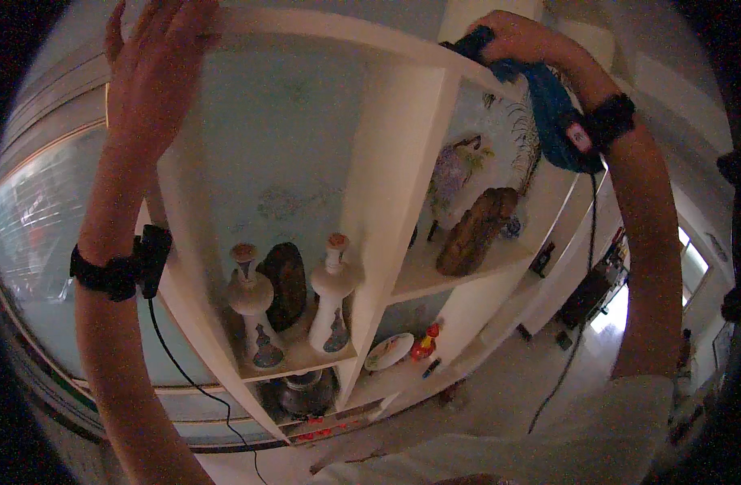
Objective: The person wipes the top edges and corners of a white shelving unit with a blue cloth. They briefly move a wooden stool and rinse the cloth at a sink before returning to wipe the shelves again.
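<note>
High on the right, my right hand [516, 37] grips a dark blue cloth [549, 115] at the top edge of a cream display shelf [401, 176]. The cloth hangs down beside my wrist. At the upper left, my left hand [155, 79] is raised against the shelf's upper corner with its fingers apart; some fingertips run out of the picture. It appears to hold nothing. Below, in a shelf compartment, two white gourd-shaped vases [252, 303] [331, 297] with dark decoration stand on either side of a dark oval object [284, 285].
A brown carved piece [476, 233] stands in the right compartment. Lower down are a decorated oval plate [390, 351], a red and yellow gourd ornament [425, 343] and a dark pot [301, 391]. A glossy panel [49, 242] lies left. Black cables [192, 379] hang from devices on both wrists.
</note>
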The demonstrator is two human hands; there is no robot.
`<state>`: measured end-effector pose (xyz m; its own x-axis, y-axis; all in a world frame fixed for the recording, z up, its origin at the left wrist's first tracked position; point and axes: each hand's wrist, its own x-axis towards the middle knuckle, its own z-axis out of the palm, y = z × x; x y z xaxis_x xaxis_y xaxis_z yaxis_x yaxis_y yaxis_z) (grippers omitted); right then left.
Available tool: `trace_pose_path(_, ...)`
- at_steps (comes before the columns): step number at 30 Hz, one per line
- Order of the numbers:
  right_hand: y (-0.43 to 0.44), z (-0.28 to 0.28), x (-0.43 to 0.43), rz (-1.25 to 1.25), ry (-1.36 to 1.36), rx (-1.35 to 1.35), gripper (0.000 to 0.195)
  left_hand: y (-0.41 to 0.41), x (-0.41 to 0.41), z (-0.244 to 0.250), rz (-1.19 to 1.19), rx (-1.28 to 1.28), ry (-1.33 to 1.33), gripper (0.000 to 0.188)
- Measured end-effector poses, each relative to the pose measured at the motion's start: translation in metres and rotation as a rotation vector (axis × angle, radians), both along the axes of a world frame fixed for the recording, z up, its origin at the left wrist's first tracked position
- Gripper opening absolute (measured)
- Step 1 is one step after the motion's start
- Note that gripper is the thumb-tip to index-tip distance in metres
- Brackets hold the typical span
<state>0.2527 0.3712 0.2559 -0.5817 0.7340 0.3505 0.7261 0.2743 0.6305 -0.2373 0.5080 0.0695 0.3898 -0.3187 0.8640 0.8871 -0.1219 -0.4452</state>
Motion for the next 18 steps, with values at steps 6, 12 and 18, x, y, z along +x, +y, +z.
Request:
trace_pose_path(6, 0.023, -0.016, -0.037, -0.317, 0.473, -0.293, 0.025, -0.003, 0.012, -0.005, 0.070, -0.034, -0.001, 0.045)
trace_pose_path(12, -0.040, -0.017, -0.076, -0.380, 0.396, -0.298, 0.031, -0.014, -0.002, -0.010, 0.089, -0.036, 0.027, 0.046)
trace_pose_path(18, 0.025, -0.015, -0.017, -0.148, -0.046, -0.166, 0.038, -0.005, 0.015, -0.008, 0.033, -0.001, 0.039, 0.050)
